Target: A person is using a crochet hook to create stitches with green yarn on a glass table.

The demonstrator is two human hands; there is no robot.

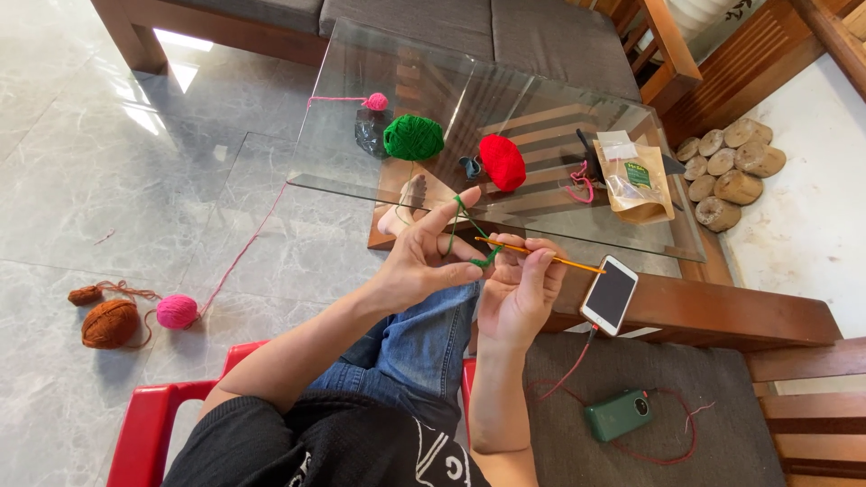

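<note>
My right hand (520, 287) grips a thin orange crochet hook (577, 263) that points left toward my other hand. My left hand (424, 254) holds a strand of green yarn (457, 216) looped over its raised forefinger, with a small green stitch pinched at the hook's tip (485, 259). The strand runs up toward a green yarn ball (413, 137) on the glass table (541, 225). A red yarn ball (502, 162) lies beside it.
A phone (610, 295) rests on the wooden bench edge, cabled to a green power bank (619, 415). A brown pouch (635, 180) and a small pink ball (375, 101) sit on the glass. Brown (109, 324) and pink (177, 311) yarn balls lie on the floor. Log slices (729, 167) are stacked at right.
</note>
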